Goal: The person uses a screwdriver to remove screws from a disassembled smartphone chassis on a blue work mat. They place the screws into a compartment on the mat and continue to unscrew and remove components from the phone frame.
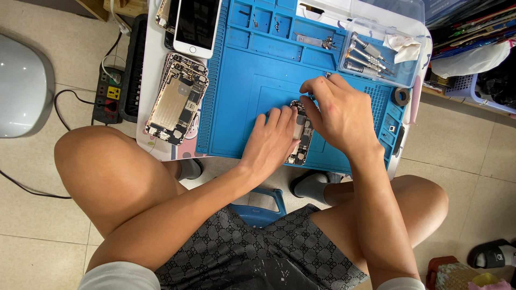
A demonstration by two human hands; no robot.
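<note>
on blue mat point(252, 86), left hand point(271, 142) flat, fingers point(285, 119) loosely spread on opened phone point(302, 140); right hand point(338, 110) fingers curled, pinching its top edge.

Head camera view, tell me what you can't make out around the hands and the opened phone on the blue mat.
- Opened phone, head view: mostly covered by the left hand and right hand.
- Right fingertips: curled under, so any small part or tool pinched there is hidden.
- Screwdrivers in the clear tray: tips too small to tell.
- White phone: cut off by the top edge.
- Blue mat: parts in its compartments too small.
</note>
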